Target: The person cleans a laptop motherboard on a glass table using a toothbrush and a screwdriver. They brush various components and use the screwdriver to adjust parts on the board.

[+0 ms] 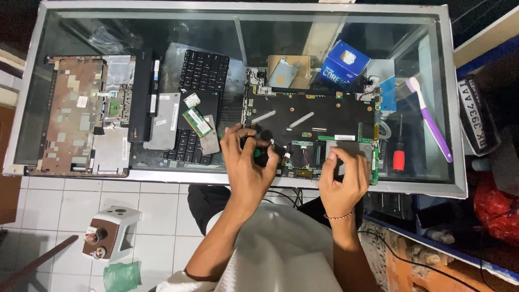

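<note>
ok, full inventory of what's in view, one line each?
circuit board: 1, black, centre of the glass table
screwdriver: 1, black with green, in the left hand, over the board's near edge
keyboard: 1, black, left of the board
memory modules: 2, green, on the keyboard
laptop shell: 1, brown and silver, far left
battery pack: 1, black, beside the shell
small box: 1, blue, behind the board
toothbrush: 1, purple and white, right
small screwdriver: 1, red handle, right
glass table: 1, silver frame
left hand: 1, gripping the screwdriver
right hand: 1, fingertips on the board's near right
</note>
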